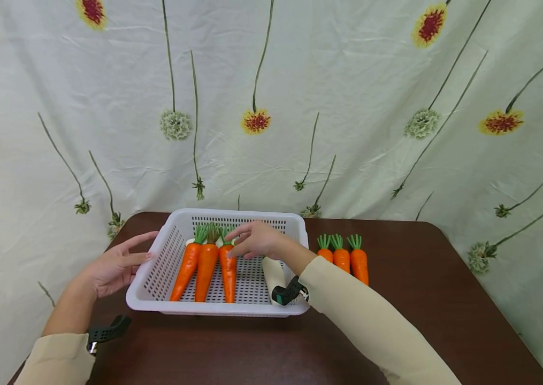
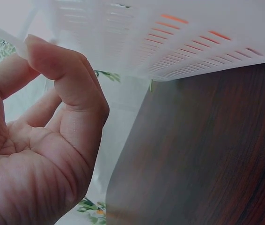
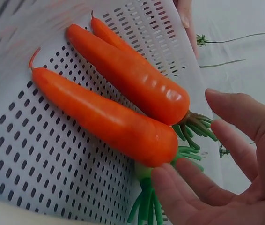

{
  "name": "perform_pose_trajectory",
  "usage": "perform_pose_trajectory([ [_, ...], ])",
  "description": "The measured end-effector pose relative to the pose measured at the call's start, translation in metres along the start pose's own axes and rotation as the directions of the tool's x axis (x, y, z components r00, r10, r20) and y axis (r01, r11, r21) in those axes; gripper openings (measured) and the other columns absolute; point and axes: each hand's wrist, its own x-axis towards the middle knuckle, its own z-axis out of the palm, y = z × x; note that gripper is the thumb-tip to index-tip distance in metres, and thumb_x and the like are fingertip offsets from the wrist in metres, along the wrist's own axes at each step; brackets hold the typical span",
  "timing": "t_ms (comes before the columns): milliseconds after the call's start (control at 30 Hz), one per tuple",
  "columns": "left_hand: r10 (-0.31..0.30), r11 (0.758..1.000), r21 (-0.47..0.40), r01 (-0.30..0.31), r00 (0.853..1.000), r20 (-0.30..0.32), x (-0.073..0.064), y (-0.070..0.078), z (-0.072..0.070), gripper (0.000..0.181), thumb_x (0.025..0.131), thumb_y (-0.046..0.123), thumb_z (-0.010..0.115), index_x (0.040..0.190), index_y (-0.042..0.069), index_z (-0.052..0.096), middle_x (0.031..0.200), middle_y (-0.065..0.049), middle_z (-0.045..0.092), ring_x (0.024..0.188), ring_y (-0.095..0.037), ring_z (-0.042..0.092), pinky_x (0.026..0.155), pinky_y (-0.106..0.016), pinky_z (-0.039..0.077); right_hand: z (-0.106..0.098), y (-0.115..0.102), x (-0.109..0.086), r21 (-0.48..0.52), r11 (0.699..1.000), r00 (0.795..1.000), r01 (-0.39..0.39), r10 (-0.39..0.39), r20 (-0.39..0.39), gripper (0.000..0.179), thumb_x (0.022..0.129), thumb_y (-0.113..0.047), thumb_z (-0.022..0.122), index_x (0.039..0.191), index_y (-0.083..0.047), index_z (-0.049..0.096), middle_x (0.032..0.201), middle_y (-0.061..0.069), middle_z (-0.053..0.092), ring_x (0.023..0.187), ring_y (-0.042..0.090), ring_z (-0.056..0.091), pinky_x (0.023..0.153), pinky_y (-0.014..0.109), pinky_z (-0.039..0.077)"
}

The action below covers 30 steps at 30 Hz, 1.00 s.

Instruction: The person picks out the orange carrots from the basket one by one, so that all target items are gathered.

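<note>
A white perforated plastic basket [image 1: 252,309] stands on the table. Three orange carrots [image 1: 206,272] with green tops lie side by side in its left half. My left hand [image 1: 114,266] is at the basket's left rim, pinching it between thumb and finger. Above the rightmost of these carrots [image 3: 104,122] hovers my right hand [image 3: 231,187], fingers spread loosely and fingertips near its top end. Under that carrot's top shows a pale vegetable with green leaves [image 3: 146,201]. A long white vegetable [image 1: 273,275], perhaps a radish, lies at the basket's right, partly hidden by my right wrist.
Three more carrots [image 1: 341,259] lie on the dark wooden table [image 1: 425,289], right of the basket, their lower ends partly covered by my right sleeve [image 1: 372,315]. Behind the table hangs a pale cloth [image 1: 358,96] with printed flowers.
</note>
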Motion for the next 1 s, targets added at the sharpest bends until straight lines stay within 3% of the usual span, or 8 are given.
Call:
perform_pose_trajectory([
  [200,0.009,1.000,-0.008,-0.008,1.000,0.004,-0.002,0.000,0.000,0.070,0.107,0.014,0.053,0.165,0.025,0.014,0.119,0.007,0.071,0.105,-0.023,0.075,0.089,-0.057,0.060,0.006,0.001,0.009,-0.006,1.000,0.999,-0.030,0.029,-0.029,0.044,0.082,-0.005,0.085,0.124,-0.010,0.074,0.132,0.016,0.065,0.094,0.020,0.069,0.101,0.050,0.057],
  [467,0.013,1.000,-0.015,-0.012,1.000,0.002,-0.003,0.001,0.001,0.066,0.107,0.013,0.052,0.163,0.026,0.018,0.119,0.007,0.071,0.105,-0.024,0.075,0.088,-0.057,0.060,0.008,0.002,0.016,0.030,0.996,0.995,-0.084,0.086,-0.049,0.046,0.079,-0.001,0.085,0.123,-0.010,0.074,0.114,0.009,0.069,0.106,0.034,0.068,0.100,0.049,0.058],
  [667,0.013,1.000,-0.010,-0.013,1.000,0.000,-0.003,0.000,0.001,0.067,0.107,0.013,0.052,0.163,0.026,0.018,0.119,0.007,0.071,0.105,-0.024,0.075,0.088,-0.058,0.060,0.010,0.004,0.023,0.034,0.994,0.992,-0.101,0.103,-0.067,0.048,0.077,0.001,0.086,0.122,-0.010,0.074,0.111,0.009,0.070,0.101,0.036,0.069,0.098,0.050,0.059],
  [833,0.008,1.000,-0.015,-0.008,1.000,0.006,-0.003,0.000,0.000,0.068,0.107,0.014,0.052,0.164,0.027,0.016,0.120,0.007,0.071,0.106,-0.023,0.074,0.089,-0.058,0.059,0.014,0.005,0.026,0.050,0.990,0.989,-0.131,0.133,-0.058,0.051,0.077,0.002,0.086,0.125,-0.011,0.073,0.118,0.009,0.069,0.091,0.028,0.071,0.096,0.049,0.060],
  [1000,0.010,1.000,-0.011,-0.010,1.000,0.019,-0.002,-0.001,-0.001,0.070,0.108,0.014,0.051,0.165,0.026,0.013,0.120,0.008,0.071,0.107,-0.023,0.074,0.090,-0.058,0.059,0.015,0.007,0.029,0.082,0.982,0.984,-0.170,0.173,-0.040,0.053,0.078,0.004,0.085,0.127,-0.012,0.072,0.121,0.011,0.068,0.091,0.028,0.073,0.095,0.048,0.061],
])
